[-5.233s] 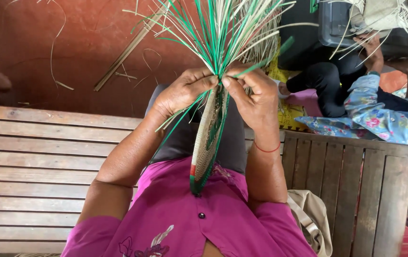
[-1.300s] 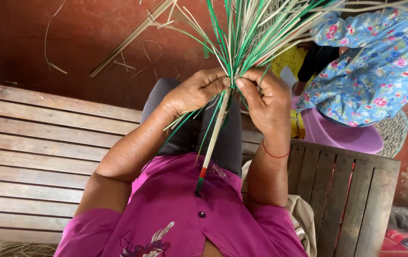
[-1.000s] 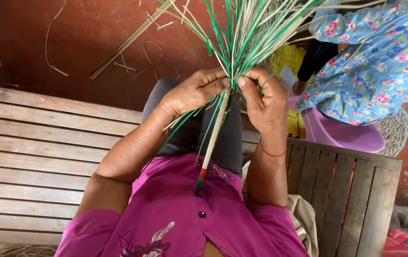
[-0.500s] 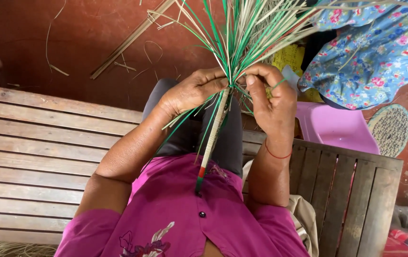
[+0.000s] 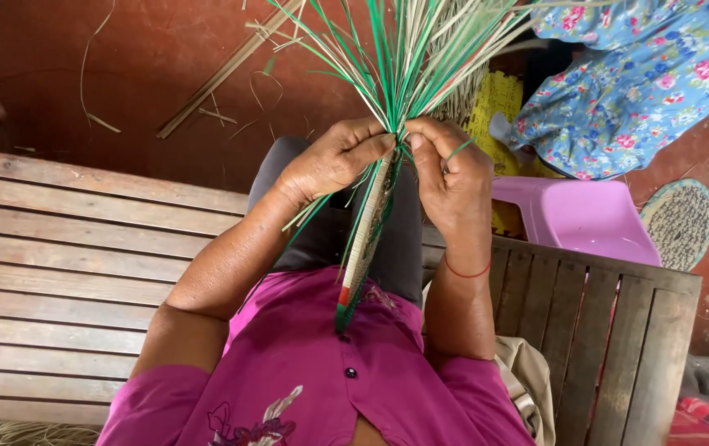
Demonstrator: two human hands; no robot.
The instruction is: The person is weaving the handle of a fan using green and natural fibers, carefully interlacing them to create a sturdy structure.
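Left hand (image 5: 330,161) fingertips pinch woven piece (image 5: 365,239) top edge, thumb pressed on green and pale strands (image 5: 408,49). Right hand (image 5: 447,169) pinches same edge opposite, green strand looped over finger. Woven piece edge-on above lap, between hands. Wooden bench (image 5: 57,264) left of it; pink tub (image 5: 578,216) right.

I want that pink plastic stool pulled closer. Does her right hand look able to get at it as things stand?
Probably not at once: the right hand is pinching the woven piece and its strands, and the pink stool sits beyond the wooden bench back.
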